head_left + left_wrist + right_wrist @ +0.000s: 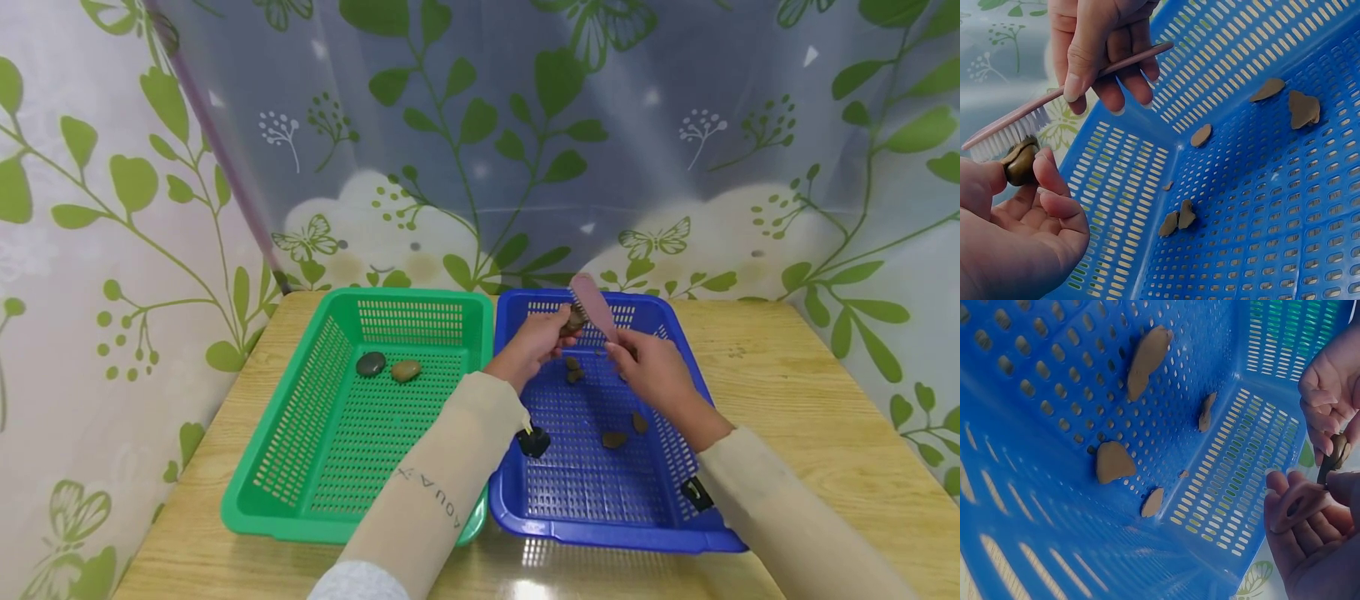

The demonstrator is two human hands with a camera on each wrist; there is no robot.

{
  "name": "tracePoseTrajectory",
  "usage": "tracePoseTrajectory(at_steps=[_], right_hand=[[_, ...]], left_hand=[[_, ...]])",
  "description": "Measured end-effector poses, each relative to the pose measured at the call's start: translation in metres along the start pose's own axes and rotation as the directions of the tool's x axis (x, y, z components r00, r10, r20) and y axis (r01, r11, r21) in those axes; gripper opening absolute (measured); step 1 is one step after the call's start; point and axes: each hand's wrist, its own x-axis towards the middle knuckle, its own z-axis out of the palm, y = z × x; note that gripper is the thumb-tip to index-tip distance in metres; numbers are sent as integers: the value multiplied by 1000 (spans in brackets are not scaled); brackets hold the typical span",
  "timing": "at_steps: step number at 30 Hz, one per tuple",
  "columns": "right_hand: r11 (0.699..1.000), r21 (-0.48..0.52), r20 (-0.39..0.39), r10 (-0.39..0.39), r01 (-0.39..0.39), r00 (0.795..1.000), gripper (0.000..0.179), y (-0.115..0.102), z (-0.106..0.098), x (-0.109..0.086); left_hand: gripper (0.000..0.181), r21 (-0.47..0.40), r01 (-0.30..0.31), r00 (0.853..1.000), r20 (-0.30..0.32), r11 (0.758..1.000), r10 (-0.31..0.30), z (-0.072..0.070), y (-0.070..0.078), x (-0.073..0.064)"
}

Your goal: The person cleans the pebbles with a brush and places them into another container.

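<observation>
My left hand (534,343) pinches a smooth brown stone (1022,169) between thumb and fingers, over the far part of the blue basket (585,530). A strip of brown mud-like material clings to the stone's upper side. In my right hand (660,375) is a pink brush (596,307), gripped by its handle with the thumb on top. Its white bristles (1007,140) face down, right at the stone's muddy top in the left wrist view. Below the hands, several flat brown clods (1304,109) lie on the basket floor.
To the left stands a green basket (281,527) holding a dark grey stone (371,364) and a tan stone (406,371). Both baskets sit side by side on a wooden table (810,417). A leaf-patterned curtain (480,167) hangs behind the table.
</observation>
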Motion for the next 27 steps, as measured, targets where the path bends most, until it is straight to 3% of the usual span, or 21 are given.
tracePoseTrajectory(at_steps=[9,16,27], right_hand=[[999,-1,-8,41,-41,999,26,1,-1,-1],[995,1,-33,97,-98,995,26,4,-2,0],[999,26,37,-34,33,999,20,-2,1,1]], left_hand=[[39,20,-15,1000,12,1000,14,0,-1,1],[33,-50,-42,999,0,998,42,-1,-2,2],[37,2,-32,999,-15,999,32,0,0,2]])
